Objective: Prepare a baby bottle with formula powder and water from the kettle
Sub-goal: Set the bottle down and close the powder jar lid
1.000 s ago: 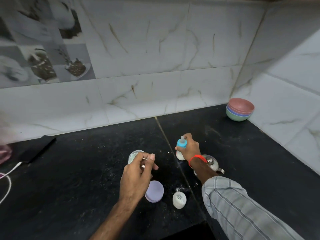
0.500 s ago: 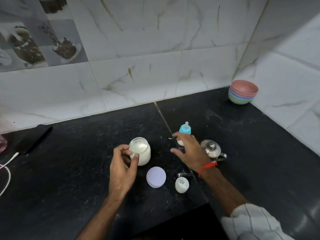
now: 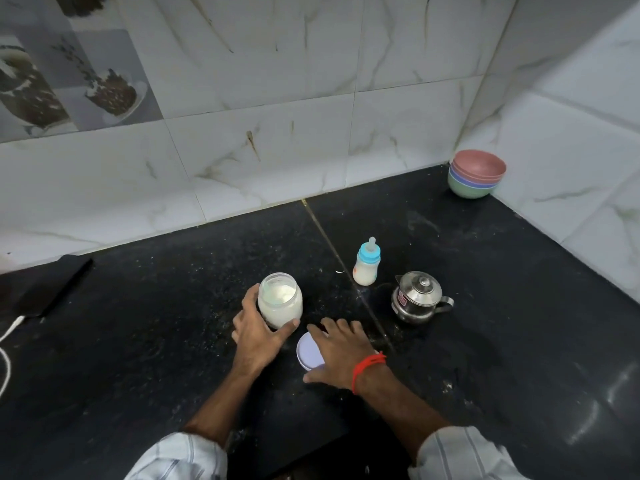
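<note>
A small baby bottle [image 3: 366,268] with a blue collar and clear teat stands upright on the black counter [image 3: 138,341], holding white liquid. To its right stands a small steel kettle [image 3: 415,301] with its lid on. My left hand [image 3: 256,337] grips an open glass jar of white formula powder [image 3: 280,304] from its left and front. My right hand [image 3: 341,355] lies with straight, spread fingers over a lilac lid [image 3: 308,355] next to the jar, index finger at the lid's far edge and thumb at its near edge.
A stack of coloured bowls [image 3: 476,174] sits in the back right corner against the tiled walls. A dark phone [image 3: 52,289] with a white cable [image 3: 7,341] lies at the far left. White powder specks dot the counter.
My right hand left the baby bottle and came down onto the lilac lid. My left hand closed round the jar. The small white cap near the lid is now hidden by my right wrist.
</note>
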A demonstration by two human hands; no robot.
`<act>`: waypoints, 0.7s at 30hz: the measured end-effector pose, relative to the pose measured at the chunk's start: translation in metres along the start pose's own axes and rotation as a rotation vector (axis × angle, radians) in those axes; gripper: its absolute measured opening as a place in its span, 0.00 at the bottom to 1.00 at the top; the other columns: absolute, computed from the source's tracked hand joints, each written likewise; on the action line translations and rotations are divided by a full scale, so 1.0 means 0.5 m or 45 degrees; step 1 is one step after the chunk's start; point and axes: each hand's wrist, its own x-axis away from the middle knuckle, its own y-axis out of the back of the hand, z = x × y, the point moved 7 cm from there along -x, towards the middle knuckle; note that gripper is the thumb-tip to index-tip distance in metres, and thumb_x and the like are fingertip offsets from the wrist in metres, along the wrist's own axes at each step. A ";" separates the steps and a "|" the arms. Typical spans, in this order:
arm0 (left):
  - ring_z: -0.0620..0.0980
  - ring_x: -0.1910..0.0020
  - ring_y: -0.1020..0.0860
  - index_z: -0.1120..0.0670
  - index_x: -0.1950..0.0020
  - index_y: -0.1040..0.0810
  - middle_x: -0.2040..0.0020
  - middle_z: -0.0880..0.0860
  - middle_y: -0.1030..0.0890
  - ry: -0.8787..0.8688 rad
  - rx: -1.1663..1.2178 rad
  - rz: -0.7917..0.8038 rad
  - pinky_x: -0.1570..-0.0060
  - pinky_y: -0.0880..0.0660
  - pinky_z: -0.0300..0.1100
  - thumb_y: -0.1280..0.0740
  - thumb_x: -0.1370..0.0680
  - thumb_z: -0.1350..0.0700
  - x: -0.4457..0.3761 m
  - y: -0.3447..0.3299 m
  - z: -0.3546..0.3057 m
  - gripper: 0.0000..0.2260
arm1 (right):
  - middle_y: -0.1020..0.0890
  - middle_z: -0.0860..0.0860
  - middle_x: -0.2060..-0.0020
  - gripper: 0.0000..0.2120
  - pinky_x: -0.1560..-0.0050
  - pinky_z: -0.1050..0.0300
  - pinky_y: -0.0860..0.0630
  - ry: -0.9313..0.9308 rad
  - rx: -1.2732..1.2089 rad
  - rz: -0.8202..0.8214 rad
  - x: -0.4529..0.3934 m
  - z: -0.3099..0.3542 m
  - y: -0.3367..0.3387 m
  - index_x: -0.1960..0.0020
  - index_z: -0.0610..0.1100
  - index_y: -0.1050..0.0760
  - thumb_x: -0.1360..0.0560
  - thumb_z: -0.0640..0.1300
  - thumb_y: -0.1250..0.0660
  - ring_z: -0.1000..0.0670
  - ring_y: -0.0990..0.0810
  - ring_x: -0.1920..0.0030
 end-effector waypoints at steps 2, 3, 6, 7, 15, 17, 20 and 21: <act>0.57 0.24 0.38 0.37 0.23 0.43 0.26 0.46 0.29 -0.020 -0.003 0.009 0.27 0.42 0.60 0.21 0.36 0.36 -0.006 -0.003 -0.004 0.48 | 0.35 0.44 0.23 0.46 0.27 0.37 0.41 -0.026 0.018 0.052 -0.011 0.013 -0.015 0.19 0.49 0.44 0.28 0.68 0.31 0.38 0.34 0.27; 0.57 0.24 0.37 0.37 0.23 0.43 0.26 0.46 0.29 -0.025 -0.007 0.006 0.27 0.42 0.60 0.21 0.36 0.36 -0.009 -0.003 -0.006 0.48 | 0.35 0.43 0.23 0.44 0.27 0.36 0.41 -0.027 0.024 0.053 -0.016 0.019 -0.020 0.19 0.49 0.44 0.27 0.66 0.31 0.38 0.34 0.27; 0.56 0.25 0.35 0.38 0.24 0.38 0.28 0.46 0.26 -0.027 -0.011 -0.029 0.27 0.41 0.61 0.18 0.36 0.38 -0.021 0.001 -0.011 0.46 | 0.31 0.44 0.28 0.38 0.29 0.39 0.39 -0.026 -0.025 -0.036 -0.021 0.025 -0.019 0.20 0.52 0.42 0.25 0.59 0.31 0.39 0.32 0.31; 0.55 0.25 0.34 0.39 0.25 0.36 0.29 0.45 0.25 -0.035 -0.008 -0.038 0.27 0.40 0.61 0.18 0.37 0.38 -0.023 0.003 -0.014 0.46 | 0.30 0.45 0.30 0.37 0.30 0.41 0.38 -0.032 -0.070 -0.060 -0.021 0.020 -0.013 0.20 0.53 0.42 0.25 0.59 0.32 0.40 0.31 0.32; 0.39 0.36 0.25 0.36 0.30 0.34 0.35 0.40 0.28 -0.288 0.236 -0.170 0.33 0.25 0.44 0.21 0.39 0.39 0.007 0.043 -0.077 0.40 | 0.23 0.53 0.38 0.26 0.38 0.57 0.21 -0.069 -1.503 -0.397 0.071 -0.073 0.152 0.37 0.62 0.25 0.32 0.55 0.21 0.55 0.19 0.41; 0.31 0.36 0.28 0.35 0.30 0.35 0.37 0.36 0.31 -0.420 0.233 -0.157 0.39 0.28 0.29 0.20 0.39 0.39 0.020 0.054 -0.118 0.40 | 0.17 0.50 0.42 0.20 0.45 0.59 0.19 -0.004 -1.916 -0.596 0.099 -0.093 0.206 0.46 0.57 0.25 0.34 0.51 0.20 0.54 0.16 0.43; 0.33 0.32 0.29 0.37 0.29 0.32 0.32 0.38 0.32 -0.643 0.181 -0.057 0.39 0.28 0.24 0.19 0.38 0.41 0.047 0.057 -0.191 0.40 | 0.17 0.46 0.37 0.16 0.43 0.60 0.20 0.118 -2.086 -0.812 0.127 -0.105 0.263 0.52 0.51 0.27 0.32 0.47 0.21 0.48 0.17 0.36; 0.36 0.30 0.29 0.39 0.27 0.31 0.31 0.40 0.31 -0.702 0.159 -0.007 0.38 0.28 0.25 0.18 0.37 0.42 0.057 0.054 -0.214 0.41 | 0.17 0.45 0.35 0.16 0.41 0.59 0.20 0.164 -2.076 -0.850 0.133 -0.104 0.273 0.52 0.49 0.27 0.31 0.45 0.21 0.48 0.18 0.34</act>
